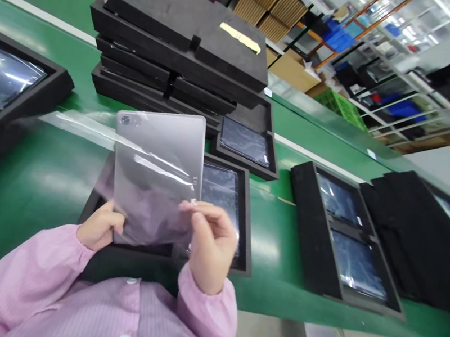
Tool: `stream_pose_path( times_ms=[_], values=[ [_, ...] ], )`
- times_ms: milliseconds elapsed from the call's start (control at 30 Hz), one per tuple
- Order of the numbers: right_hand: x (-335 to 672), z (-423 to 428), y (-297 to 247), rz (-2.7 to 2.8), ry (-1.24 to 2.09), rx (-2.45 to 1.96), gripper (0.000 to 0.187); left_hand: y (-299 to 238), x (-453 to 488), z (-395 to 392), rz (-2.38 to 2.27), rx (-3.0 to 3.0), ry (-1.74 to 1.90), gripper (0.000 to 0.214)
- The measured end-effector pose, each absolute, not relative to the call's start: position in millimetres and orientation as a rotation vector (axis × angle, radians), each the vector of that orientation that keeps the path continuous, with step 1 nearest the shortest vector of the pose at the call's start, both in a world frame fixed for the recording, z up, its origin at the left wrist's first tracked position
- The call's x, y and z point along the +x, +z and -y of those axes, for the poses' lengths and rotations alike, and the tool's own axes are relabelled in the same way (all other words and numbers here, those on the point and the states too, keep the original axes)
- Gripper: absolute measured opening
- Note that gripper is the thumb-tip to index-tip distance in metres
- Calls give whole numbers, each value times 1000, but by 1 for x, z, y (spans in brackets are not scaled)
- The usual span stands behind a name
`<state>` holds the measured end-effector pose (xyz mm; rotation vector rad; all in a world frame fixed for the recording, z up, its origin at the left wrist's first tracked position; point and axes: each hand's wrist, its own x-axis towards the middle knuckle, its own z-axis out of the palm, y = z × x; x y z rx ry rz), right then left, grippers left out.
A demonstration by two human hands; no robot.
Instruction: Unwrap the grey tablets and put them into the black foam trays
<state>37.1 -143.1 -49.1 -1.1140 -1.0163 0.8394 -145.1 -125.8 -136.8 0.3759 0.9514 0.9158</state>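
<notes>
A grey tablet, its back and corner camera facing me, is held up over a black foam tray. Clear plastic film covers the lower part of the tablet and stretches out to the left. My left hand is closed on the tablet's lower left edge and the film there. At the right edge, my right hand pinches a small whitish bit, perhaps a tab or film edge; its kind is too small to tell. Another tablet lies in the tray's right compartment, partly behind my hand.
Behind stands a stack of black foam trays with a yellow strip on top. More trays with tablets lie at left and right on the green bench. Shelves stand beyond.
</notes>
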Motion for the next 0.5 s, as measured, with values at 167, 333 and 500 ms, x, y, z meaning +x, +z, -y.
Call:
stream_pose_path(
  times_ms=[167, 333, 500],
  values=[
    [56, 152, -83, 613, 683, -1132, 39, -120, -141, 119, -988, 287, 887, 29],
    [8, 174, -134, 650, 1026, -1225, 59, -118, -144, 118, -967, 291, 904, 28],
    [-9, 178, -135, 523, 681, -1402, 48, -124, -141, 120, -767, 458, 609, 34]
  ],
)
